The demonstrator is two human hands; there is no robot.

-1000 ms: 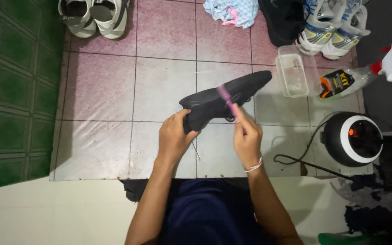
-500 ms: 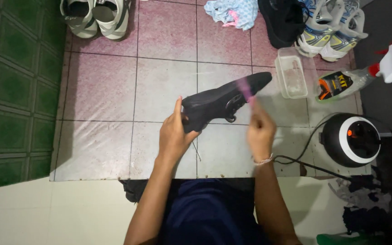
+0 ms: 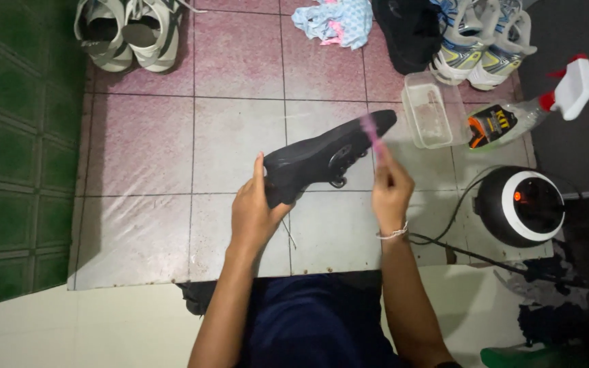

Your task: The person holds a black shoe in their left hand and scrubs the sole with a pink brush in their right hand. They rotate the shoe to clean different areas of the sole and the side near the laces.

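Left hand (image 3: 253,215) is gripping the black shoe (image 3: 325,158) by its heel, right hand (image 3: 390,191) pinching a pink brush (image 3: 374,136). Looks like mid-scrub near the toe; next stroke probably needs steady holding.

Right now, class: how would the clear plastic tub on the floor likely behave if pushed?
The clear plastic tub looks thin-walled and nearly empty, so it is probably light. On smooth tiles it would likely slide easily. Its low, wide shape suggests little tipping.
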